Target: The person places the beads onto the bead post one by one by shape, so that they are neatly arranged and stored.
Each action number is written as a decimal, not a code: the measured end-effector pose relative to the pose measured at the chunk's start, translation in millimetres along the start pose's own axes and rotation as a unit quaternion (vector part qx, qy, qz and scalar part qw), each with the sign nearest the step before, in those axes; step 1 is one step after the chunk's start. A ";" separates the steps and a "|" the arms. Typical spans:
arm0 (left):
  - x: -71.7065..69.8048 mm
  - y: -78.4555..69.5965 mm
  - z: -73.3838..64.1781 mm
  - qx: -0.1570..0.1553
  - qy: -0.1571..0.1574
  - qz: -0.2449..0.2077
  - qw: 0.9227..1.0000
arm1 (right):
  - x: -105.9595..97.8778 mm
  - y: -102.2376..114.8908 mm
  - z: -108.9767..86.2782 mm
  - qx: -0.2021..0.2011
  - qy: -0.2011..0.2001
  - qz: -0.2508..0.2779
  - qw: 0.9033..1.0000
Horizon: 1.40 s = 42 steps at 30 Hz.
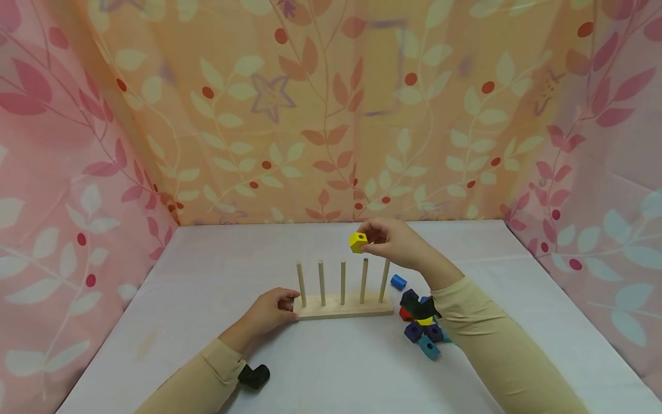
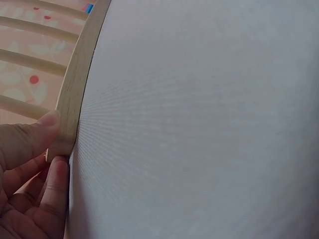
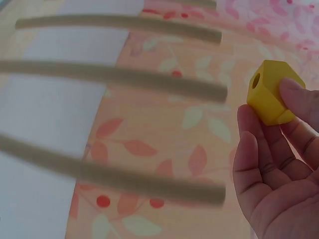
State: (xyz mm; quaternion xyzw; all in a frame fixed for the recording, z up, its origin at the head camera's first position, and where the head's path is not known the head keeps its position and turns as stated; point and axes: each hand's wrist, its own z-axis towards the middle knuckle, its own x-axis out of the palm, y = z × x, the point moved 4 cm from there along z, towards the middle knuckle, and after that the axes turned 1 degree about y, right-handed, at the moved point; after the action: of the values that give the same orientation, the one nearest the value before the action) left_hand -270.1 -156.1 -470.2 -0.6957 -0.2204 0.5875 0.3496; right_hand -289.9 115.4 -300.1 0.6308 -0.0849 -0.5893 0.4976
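Observation:
A yellow pentagonal bead [image 1: 358, 242] with a hole through it is pinched between the thumb and fingers of my right hand [image 1: 397, 246]. It hangs in the air above the pegs, apart from them. The wooden peg board [image 1: 343, 311] stands on the table with several upright bare pegs. My left hand [image 1: 269, 312] grips the board's left end, thumb on top and fingers at the end edge, as the left wrist view shows. In the right wrist view the yellow bead [image 3: 273, 94] is beside the peg tips, its hole facing the pegs.
To the right of the board lies a pile of coloured beads [image 1: 414, 331], purple, blue, yellow, red and teal, partly hidden by the right sleeve. A blue cylinder bead [image 1: 398, 282] lies apart near the board's right end. Floral curtains [image 1: 331, 144] enclose the white table [image 1: 222, 253].

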 end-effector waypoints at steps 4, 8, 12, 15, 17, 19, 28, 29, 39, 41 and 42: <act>0.4 3.1 -0.6 0.013 0.002 -0.001 1.000 | 16.5 9.9 7.0 -0.003 0.017 0.016 1.000; -0.2 5.3 -1.1 0.010 0.000 -0.009 1.000 | 31.1 18.3 13.5 -0.012 0.024 0.016 1.000; 0.0 7.0 0.1 0.001 -0.005 -0.005 1.000 | 43.2 26.8 19.9 -0.023 0.022 0.021 0.999; 0.3 6.8 0.8 0.003 -0.003 -0.002 1.000 | 50.9 33.3 23.8 -0.022 0.021 0.029 0.999; -0.1 5.3 0.1 0.008 -0.001 -0.002 1.000 | 55.3 37.5 26.0 -0.022 0.017 0.033 0.999; -0.8 4.3 0.0 0.012 -0.001 -0.003 1.000 | 59.4 40.6 27.8 -0.020 0.014 0.036 0.999; -1.6 4.9 0.2 0.014 0.005 -0.012 1.000 | 78.8 47.2 37.1 -0.011 -0.004 0.022 1.000; -1.4 5.4 0.1 0.013 0.006 -0.012 1.000 | 80.1 47.4 38.1 -0.008 -0.010 0.019 1.000; 0.4 6.7 1.6 0.015 0.010 -0.015 1.000 | 89.5 44.2 39.3 0.030 -0.042 0.019 0.998; 0.6 6.9 1.7 0.015 0.009 -0.015 1.000 | 90.8 44.6 38.6 0.030 -0.051 0.019 0.998; 0.5 7.0 2.0 0.013 0.008 -0.015 1.000 | 91.6 44.7 38.4 0.030 -0.054 0.021 0.998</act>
State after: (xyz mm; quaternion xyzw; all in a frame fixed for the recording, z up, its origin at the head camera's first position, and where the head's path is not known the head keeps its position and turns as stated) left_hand -272.7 -159.9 -475.9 -0.6922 -0.2200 0.5797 0.3693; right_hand -273.6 9.7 -320.6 0.6108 -0.1428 -0.6093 0.4850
